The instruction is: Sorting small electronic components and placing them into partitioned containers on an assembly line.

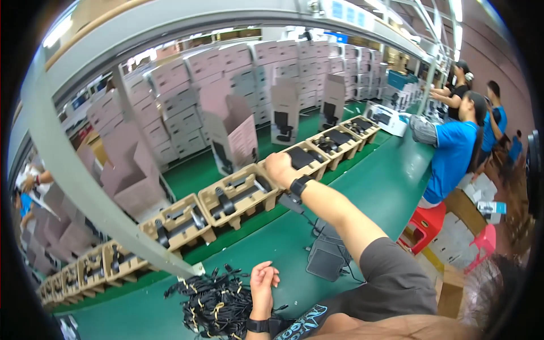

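My right hand reaches over the row of trays, its fingers curled down at the end of a brown moulded tray. What they close on is hidden. In that tray lie black parts, one a black bracket-like piece. Beyond my right hand, another tray holds a flat black pad. My left hand hovers palm up with loosely bent fingers and nothing in it. Beside it lies a heap of black cables with pale ties. Under my right forearm sits a flat black device with cords.
More filled trays run to the left. Open cartons stand behind the row, before tall stacks of boxes. A slanted metal post crosses the left side. People in blue shirts work at right, near a red stool.
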Demonstrator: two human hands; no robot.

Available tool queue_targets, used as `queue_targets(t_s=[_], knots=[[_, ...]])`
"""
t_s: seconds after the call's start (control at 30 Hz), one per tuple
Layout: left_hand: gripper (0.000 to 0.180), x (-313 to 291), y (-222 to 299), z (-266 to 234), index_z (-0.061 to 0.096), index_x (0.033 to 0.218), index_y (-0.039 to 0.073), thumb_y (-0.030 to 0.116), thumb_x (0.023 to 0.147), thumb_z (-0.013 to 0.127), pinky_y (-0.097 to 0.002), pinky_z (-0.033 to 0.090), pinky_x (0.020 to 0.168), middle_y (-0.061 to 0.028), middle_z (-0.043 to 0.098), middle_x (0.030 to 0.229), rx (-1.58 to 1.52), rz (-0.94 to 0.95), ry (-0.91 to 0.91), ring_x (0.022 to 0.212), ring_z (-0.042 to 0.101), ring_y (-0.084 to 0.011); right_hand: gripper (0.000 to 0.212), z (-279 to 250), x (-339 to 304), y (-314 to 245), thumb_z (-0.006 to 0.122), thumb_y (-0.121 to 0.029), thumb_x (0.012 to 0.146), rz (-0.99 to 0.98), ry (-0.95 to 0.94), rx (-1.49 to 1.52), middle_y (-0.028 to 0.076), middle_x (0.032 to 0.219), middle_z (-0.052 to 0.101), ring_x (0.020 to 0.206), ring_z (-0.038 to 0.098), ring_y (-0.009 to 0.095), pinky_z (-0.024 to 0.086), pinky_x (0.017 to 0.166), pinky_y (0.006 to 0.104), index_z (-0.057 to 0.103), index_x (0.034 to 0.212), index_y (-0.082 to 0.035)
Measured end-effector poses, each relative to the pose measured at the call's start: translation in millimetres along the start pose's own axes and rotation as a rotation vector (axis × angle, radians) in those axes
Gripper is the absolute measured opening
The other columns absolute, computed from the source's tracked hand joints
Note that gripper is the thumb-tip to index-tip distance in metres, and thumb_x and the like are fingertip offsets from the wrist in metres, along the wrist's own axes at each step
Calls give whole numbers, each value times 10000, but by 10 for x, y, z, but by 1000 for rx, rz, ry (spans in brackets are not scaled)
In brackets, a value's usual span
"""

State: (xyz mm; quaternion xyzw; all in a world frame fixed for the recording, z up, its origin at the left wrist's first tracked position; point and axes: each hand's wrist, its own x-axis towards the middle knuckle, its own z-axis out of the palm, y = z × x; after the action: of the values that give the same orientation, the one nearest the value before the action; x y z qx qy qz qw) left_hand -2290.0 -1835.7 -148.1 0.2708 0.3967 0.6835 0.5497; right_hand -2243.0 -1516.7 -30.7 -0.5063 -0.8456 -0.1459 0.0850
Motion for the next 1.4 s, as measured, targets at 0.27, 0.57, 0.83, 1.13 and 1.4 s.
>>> queue_targets(t_s=[0.27, 0.57, 0.83, 1.13, 1.4], knots=[[186, -42, 43, -89, 465, 1047, 33, 79, 868, 490, -193, 393, 498, -65, 554, 796, 65, -5, 5, 602, 504, -92, 401, 286, -128, -199, 376, -331, 880, 230, 107, 436, 159, 815, 602, 818, 583, 314, 469, 692, 375, 588, 832, 6], [196, -72, 74, -101, 460, 1042, 14, 63, 857, 502, -183, 393, 522, -63, 557, 795, 80, -1, 4, 615, 508, -88, 341, 465, -60, 100, 625, -186, 698, 139, 183, 385, 210, 899, 569, 774, 573, 368, 471, 679, 431, 488, 973, -38], [196, -128, 163, -176, 459, 1050, 14, 73, 866, 494, -180, 386, 544, -50, 552, 814, 95, -60, 20, 626, 493, -77, 145, 435, 122, 259, 607, -219, 678, -82, -72, 462, 139, 737, 597, 729, 576, 327, 458, 638, 415, 549, 702, -88], [181, -116, 197, -219, 459, 1038, 12, 49, 863, 484, -178, 391, 522, -51, 546, 818, 171, -40, 34, 624, 492, -75, 180, 409, 23, 110, 537, -159, 744, -28, 80, 364, 178, 831, 595, 788, 580, 340, 462, 673, 430, 556, 906, -84], [182, -160, 123, -262, 454, 1039, 7, 53, 865, 482, -182, 410, 506, -55, 541, 812, 306, -9, 35, 614, 494, -80, 339, -396, -1559, 157, 561, -396, 747, -388, 129, 332, 127, 762, 518, 696, 536, 289, 454, 588, 381, 523, 756, -59]])
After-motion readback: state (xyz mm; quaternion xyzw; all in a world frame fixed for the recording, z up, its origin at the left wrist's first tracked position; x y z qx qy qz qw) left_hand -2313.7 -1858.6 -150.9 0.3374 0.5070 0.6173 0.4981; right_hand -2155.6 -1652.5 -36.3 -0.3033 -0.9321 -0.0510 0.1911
